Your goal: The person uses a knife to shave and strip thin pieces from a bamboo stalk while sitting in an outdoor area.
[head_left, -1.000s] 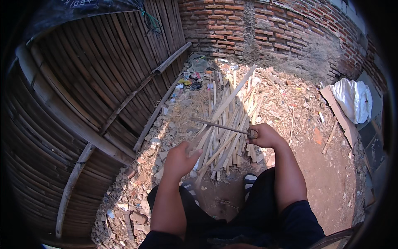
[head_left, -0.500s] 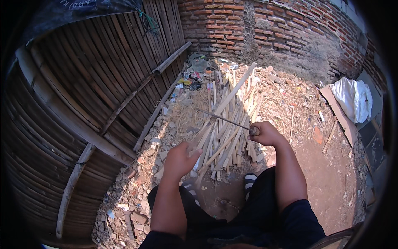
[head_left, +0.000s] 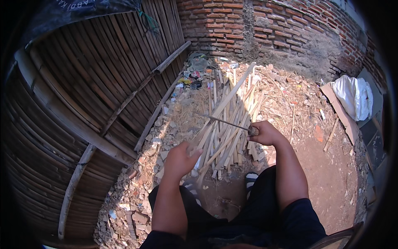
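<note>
My right hand (head_left: 265, 133) is closed around the short, rounded handle (head_left: 253, 131) of a long, narrow dark blade, which looks like a machete seen edge-on. Its blade (head_left: 226, 121) points left and away, above a pile of pale wooden strips (head_left: 226, 143). On the near left side of the pile, my left hand (head_left: 181, 159) has its fingers curled in and its thumb out to the right. A tan blur lies by those fingers, and what they hold cannot be made out. Several strips lie crossed over one another, and one longer slat (head_left: 235, 91) rests on top.
A dark slatted wall (head_left: 95, 74) with poles runs along the left. Behind the pile stands a brick wall (head_left: 226, 25). Rubble (head_left: 137, 207) and litter cover the ground. At the right, a white sack (head_left: 352, 99) lies by a brown board (head_left: 340, 112). My sandalled feet (head_left: 251, 180) stand before the pile.
The blade and my right hand have shifted very slightly left. My left hand stays nearly where it was, and the pile looks the same.
</note>
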Motion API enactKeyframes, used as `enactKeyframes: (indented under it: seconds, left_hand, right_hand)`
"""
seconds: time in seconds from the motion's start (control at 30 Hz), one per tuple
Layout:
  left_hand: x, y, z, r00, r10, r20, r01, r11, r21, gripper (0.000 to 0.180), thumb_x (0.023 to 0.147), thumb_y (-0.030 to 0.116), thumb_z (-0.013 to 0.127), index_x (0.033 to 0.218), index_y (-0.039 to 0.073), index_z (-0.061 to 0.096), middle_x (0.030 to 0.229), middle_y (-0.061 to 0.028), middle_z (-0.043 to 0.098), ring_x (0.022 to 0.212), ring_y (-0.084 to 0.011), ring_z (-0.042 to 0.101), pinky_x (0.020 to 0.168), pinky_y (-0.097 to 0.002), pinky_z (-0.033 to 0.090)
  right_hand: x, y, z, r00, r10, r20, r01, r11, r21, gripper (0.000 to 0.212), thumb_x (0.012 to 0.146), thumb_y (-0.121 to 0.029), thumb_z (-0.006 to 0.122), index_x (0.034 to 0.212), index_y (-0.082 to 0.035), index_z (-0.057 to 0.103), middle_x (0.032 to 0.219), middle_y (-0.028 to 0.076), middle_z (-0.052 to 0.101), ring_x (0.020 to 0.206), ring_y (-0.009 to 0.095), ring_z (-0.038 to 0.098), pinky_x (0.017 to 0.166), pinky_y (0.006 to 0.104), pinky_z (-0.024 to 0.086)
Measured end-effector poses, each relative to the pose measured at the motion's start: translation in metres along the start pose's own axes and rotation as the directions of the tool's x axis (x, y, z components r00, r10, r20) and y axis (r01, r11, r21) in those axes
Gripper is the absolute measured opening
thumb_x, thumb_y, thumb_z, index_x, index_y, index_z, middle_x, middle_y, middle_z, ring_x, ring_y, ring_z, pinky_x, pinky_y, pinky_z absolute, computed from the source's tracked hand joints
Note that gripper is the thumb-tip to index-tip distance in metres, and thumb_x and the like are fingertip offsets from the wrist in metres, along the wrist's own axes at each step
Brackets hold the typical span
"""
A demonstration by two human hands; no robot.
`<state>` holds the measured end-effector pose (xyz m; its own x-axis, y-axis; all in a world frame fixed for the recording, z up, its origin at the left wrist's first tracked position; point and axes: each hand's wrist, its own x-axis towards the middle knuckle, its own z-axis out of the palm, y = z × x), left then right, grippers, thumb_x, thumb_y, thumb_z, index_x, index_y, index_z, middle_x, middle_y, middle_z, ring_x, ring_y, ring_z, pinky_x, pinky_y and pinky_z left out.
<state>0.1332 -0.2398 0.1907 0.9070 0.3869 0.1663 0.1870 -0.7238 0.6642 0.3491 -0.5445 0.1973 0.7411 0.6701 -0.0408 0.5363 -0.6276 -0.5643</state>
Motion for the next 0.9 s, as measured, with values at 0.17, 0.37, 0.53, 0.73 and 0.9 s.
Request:
enactKeyframes:
  seconds: [0.17,0.37,0.53,0.73,0.9]
  left_hand:
    - [-0.003,0.004,-0.001,1.000,-0.011,-0.017,0.011,0.999,-0.036,0.048,0.088,0.041,0.087,0.099,-0.003,0.069,0.083,-0.0201,0.072,0.076,-0.0314,0.073,0.071,-0.0424,0.056]
    - [0.001,-0.002,-0.001,1.000,0.001,0.009,-0.001,0.997,0.077,0.051,0.088,0.044,0.086,0.099,-0.003,0.069,0.082,-0.0207,0.072,0.076,-0.0332,0.073,0.071,-0.0434,0.056]
    - [0.001,-0.001,-0.001,1.000,-0.005,0.026,0.005,1.000,0.014,0.051,0.088,0.044,0.087,0.099,-0.003,0.069,0.080,-0.0199,0.071,0.075,-0.0332,0.072,0.071,-0.0433,0.056]
    - [0.000,0.002,-0.003,0.999,-0.015,0.038,0.013,0.999,0.034,0.051,0.088,0.044,0.087,0.099,-0.003,0.069,0.079,-0.0187,0.071,0.074,-0.0335,0.071,0.071,-0.0431,0.056]
    - [0.000,0.003,-0.002,0.997,-0.048,0.056,0.045,0.997,0.067,0.051,0.087,0.048,0.084,0.101,0.000,0.072,0.080,-0.0211,0.073,0.079,-0.0396,0.075,0.072,-0.0483,0.058]
  right_hand:
    - [0.008,0.025,0.003,0.996,0.073,-0.051,-0.070,0.996,0.056,0.040,0.084,-0.034,0.088,0.108,-0.005,0.077,0.099,0.020,0.076,0.097,0.037,0.074,0.088,0.0460,0.056]
    - [0.013,0.040,0.003,0.945,0.279,-0.169,-0.250,0.953,0.172,0.048,0.085,-0.033,0.087,0.119,-0.001,0.076,0.107,0.022,0.077,0.101,0.037,0.074,0.090,0.0454,0.058]
    - [0.003,0.008,0.000,0.999,0.022,0.041,-0.022,1.000,-0.008,0.046,0.082,-0.035,0.089,0.114,-0.004,0.077,0.103,0.023,0.076,0.101,0.040,0.073,0.091,0.0475,0.056]
    - [0.014,0.035,0.006,0.986,0.122,-0.110,-0.119,0.992,0.034,0.047,0.082,-0.035,0.088,0.117,-0.005,0.077,0.105,0.022,0.077,0.102,0.039,0.074,0.092,0.0466,0.056]
    - [0.008,0.024,0.001,0.969,0.191,-0.157,-0.178,0.980,0.094,0.050,0.083,-0.032,0.088,0.123,-0.004,0.076,0.110,0.025,0.077,0.107,0.038,0.074,0.095,0.0449,0.056]
